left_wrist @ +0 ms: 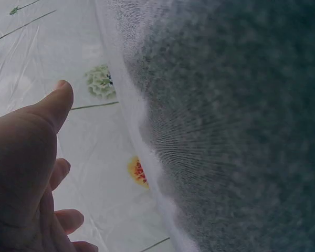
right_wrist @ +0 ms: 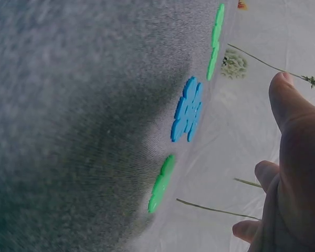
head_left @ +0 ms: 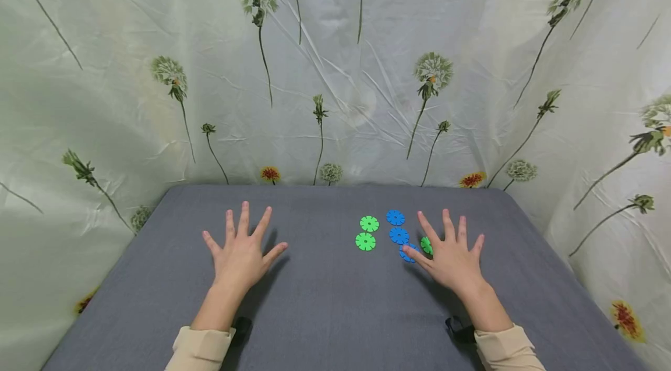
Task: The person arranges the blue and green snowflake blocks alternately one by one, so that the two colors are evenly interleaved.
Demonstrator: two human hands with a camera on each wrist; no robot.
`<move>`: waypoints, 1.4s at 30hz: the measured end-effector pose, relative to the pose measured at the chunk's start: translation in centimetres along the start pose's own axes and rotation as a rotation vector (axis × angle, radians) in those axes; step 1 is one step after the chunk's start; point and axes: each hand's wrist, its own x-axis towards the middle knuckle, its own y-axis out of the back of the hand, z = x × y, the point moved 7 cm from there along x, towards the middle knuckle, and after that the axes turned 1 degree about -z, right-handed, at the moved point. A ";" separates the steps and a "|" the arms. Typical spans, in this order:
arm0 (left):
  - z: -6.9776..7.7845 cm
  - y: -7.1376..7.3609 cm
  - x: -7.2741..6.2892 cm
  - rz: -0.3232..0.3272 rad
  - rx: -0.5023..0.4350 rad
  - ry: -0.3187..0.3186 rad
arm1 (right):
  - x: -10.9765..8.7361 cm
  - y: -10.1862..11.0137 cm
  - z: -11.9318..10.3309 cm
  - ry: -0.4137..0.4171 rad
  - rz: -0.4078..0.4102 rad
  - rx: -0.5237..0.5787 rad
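Note:
Both hands hover over the grey tabletop with fingers spread and hold nothing. My left hand (head_left: 238, 257) is at the left, far from the discs; its thumb (left_wrist: 55, 107) and some fingertips show in the left wrist view. My right hand (head_left: 453, 260) is beside a group of flat notched plastic discs, its thumb overlapping the nearest blue disc (head_left: 406, 254) in the head view. Two more blue discs (head_left: 399, 235) lie behind that one. To their left are two green discs (head_left: 365, 241). Another green disc (head_left: 426, 245) is partly hidden behind the right hand.
A grey cloth covers the table (head_left: 325, 301). Behind it and along the sides hangs a pale curtain (head_left: 356, 144) printed with dandelions and other flowers. Dark bands sit at both wrists, below beige sleeves (head_left: 201, 347).

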 end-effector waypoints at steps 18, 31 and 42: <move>0.9 0.8 0.4 0.001 0.016 -0.027 | 0.0 0.6 0.3 0.026 -0.004 -0.001; 8.1 -1.1 1.8 -0.172 -0.180 -0.353 | 0.6 0.8 0.2 0.100 0.023 0.090; 12.5 -4.9 3.4 -0.405 -0.289 -0.567 | 1.0 -1.2 0.2 0.075 -0.090 0.117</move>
